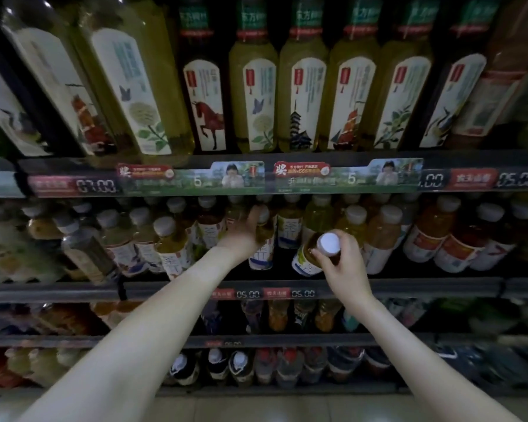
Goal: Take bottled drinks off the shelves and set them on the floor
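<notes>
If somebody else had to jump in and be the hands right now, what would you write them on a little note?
Left hand: grips a tea bottle standing on the second shelf down.
Right hand: grips the neck of a white-capped bottle, tilted out of the same row.
Done: no bottle shows on the strip of floor in view.
Left: lift both bottles out, set them on the floor, then carry on; the shelves look full.

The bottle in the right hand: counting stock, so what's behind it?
Behind the bottle the right hand grips, more white-capped bottles stand in rows; their depth is hidden by the shelf above.
</notes>
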`<action>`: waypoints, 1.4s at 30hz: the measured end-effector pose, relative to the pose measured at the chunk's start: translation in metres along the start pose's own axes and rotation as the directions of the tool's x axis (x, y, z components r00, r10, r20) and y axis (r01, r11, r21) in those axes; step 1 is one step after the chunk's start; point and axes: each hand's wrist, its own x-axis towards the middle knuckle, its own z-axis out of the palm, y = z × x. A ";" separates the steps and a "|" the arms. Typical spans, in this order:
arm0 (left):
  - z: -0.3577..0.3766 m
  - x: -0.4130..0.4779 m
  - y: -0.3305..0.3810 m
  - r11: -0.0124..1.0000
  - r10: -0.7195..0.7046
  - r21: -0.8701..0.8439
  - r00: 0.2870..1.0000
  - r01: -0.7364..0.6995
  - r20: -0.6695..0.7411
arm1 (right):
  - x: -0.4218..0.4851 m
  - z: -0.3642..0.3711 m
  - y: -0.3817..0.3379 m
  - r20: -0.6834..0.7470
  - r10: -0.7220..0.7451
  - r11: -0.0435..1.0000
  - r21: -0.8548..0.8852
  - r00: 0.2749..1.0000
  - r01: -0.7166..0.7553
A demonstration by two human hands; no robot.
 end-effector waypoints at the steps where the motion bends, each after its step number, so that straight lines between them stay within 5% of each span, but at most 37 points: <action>1: -0.001 -0.001 0.000 0.999 0.018 -0.029 1.000 -0.018 -0.006 | -0.001 0.001 0.000 0.001 0.006 1.000 0.000 1.000 -0.006; 9: 0.004 -0.053 -0.029 0.988 0.118 -0.092 0.989 -0.126 -0.085 | 0.015 0.014 0.000 0.108 0.057 0.998 -0.015 0.993 -0.056; 16: 0.002 -0.042 -0.032 0.969 0.008 -0.242 0.992 -0.039 -0.128 | 0.061 0.023 -0.008 0.246 0.122 0.980 -0.185 0.962 -0.077; 23: 0.012 -0.008 -0.007 0.980 0.085 -0.171 0.993 -0.098 -0.084 | 0.061 0.039 -0.014 0.361 -0.056 0.952 -0.262 0.931 0.158; 28: 0.018 0.003 -0.005 0.988 0.056 -0.140 0.997 -0.064 -0.061 | 0.064 0.031 -0.006 0.484 0.040 0.911 -0.376 0.874 0.167; 35: 0.033 0.000 -0.004 0.995 0.070 -0.055 0.988 -0.078 -0.139 | 0.068 0.042 -0.010 0.405 0.090 0.915 -0.395 0.910 0.085; 38: 0.049 -0.015 0.007 0.996 0.050 -0.056 0.967 -0.066 -0.250 | 0.050 0.041 -0.009 0.326 0.025 0.874 -0.465 0.945 0.138; 42: 0.080 -0.045 0.036 0.972 0.160 -0.092 0.892 -0.218 -0.423 | 0.015 0.022 0.002 0.323 -0.120 0.863 -0.434 0.939 0.260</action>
